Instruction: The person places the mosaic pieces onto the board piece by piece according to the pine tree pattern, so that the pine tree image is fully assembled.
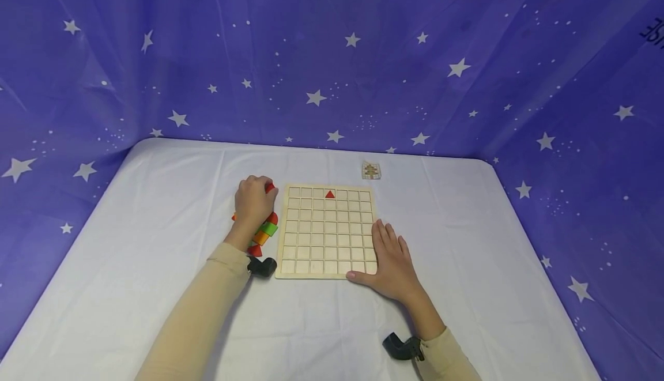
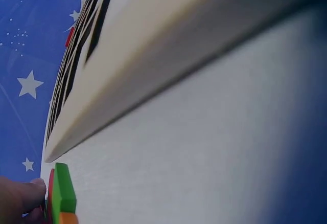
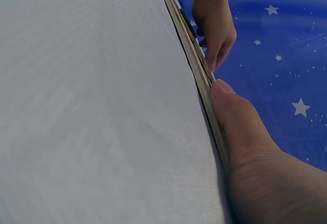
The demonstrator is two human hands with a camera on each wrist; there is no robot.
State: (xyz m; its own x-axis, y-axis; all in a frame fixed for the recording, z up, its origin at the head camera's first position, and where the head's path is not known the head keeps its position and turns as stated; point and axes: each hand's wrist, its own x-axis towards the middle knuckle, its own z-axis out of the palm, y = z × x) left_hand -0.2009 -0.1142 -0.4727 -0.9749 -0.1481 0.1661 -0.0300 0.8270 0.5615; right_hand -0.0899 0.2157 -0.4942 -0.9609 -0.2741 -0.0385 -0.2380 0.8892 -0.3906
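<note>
A square wooden board with a grid of recessed cells lies flat on the table. One red triangle sits in a middle cell of its far row. Left of the board my left hand bends over a group of coloured blocks, its thumb and fingers pinching a red block. Under and beside that hand lie a green block, an orange block and a red piece; others are hidden. My right hand rests with straight fingers along the board's right edge, its thumb at the near edge.
Beyond the board's far right corner lies a small card with a brown tree-like pattern. White cloth covers the table. A blue star-printed curtain rises behind and at both sides. Each wrist wears a dark camera mount.
</note>
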